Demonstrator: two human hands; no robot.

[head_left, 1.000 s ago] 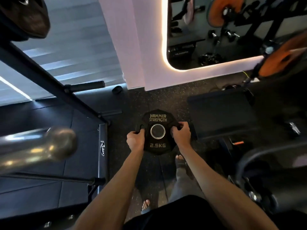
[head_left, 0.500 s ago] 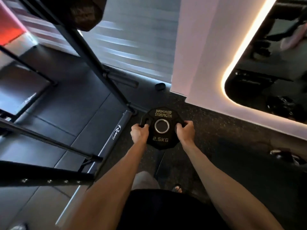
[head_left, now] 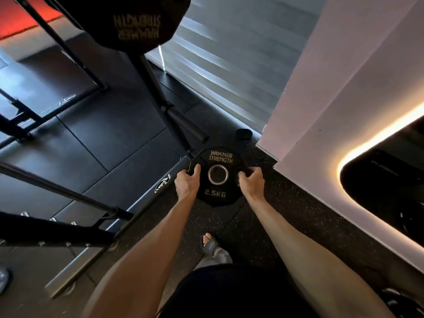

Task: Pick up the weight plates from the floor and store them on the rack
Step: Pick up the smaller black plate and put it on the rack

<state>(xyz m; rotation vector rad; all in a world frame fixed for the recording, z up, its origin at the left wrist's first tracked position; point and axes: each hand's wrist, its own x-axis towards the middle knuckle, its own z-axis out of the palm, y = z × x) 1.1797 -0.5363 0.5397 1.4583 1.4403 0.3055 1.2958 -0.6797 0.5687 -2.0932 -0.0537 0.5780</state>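
The rack (head_left: 158, 92) is the biggest thing ahead of me, its black upright slanting from the top of the view toward the floor, and I place everything else by it. One large plate (head_left: 130, 21) already hangs high on it, lettering upside down from where I stand, so I judge at least part of the storing is done. How many more plates wait on the floor I cannot say; none lie in view around the rack's foot.

Low on the rack a bare black peg (head_left: 185, 123) sticks out toward me and to the right. It looks like a likely home for what I carry, though that is only my guess.

The 2.5 kg plate (head_left: 216, 176) is off the floor, held upright facing me just in front of the rack's base and just below that peg. My left hand (head_left: 188, 182) is clenched on its left edge and my right hand (head_left: 251, 181) is clenched on its right edge, fingers hooked through the grip slots. So the pick-up is finished; sliding it onto a peg is left.

The rack's top is cut off, the window wall behind it is blurred, and a small dark object (head_left: 244, 134) on the floor right of the peg is too dim to name.
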